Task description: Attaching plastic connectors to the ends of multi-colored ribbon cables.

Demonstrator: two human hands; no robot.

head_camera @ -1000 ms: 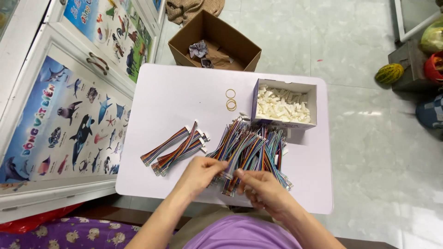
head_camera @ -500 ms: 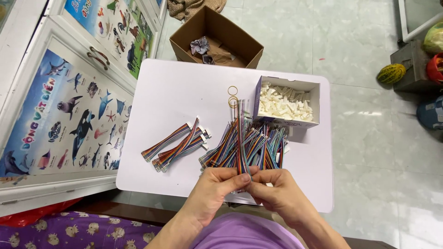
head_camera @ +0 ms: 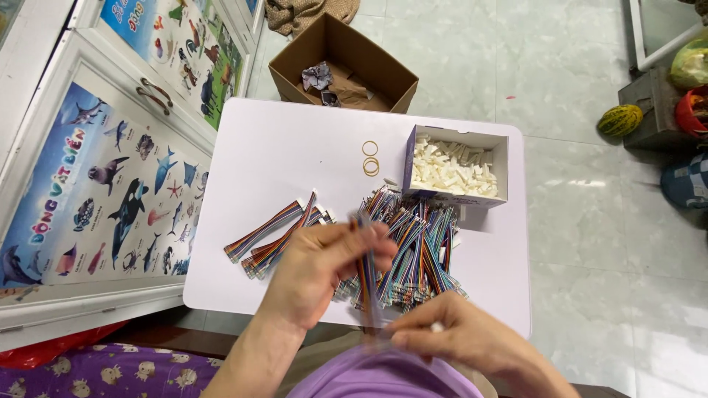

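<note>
Rainbow-coloured ribbon cable [head_camera: 366,273], one piece: long axis runs away from you, stretched between your hands above the white table [head_camera: 295,147]. Your left hand [head_camera: 317,273] pinches its far end, your right hand [head_camera: 450,339] its near end, fingers closed. Cable pile [head_camera: 417,254] lies just beyond, white box of connectors [head_camera: 457,166] behind it; tiled floor all round.
</note>
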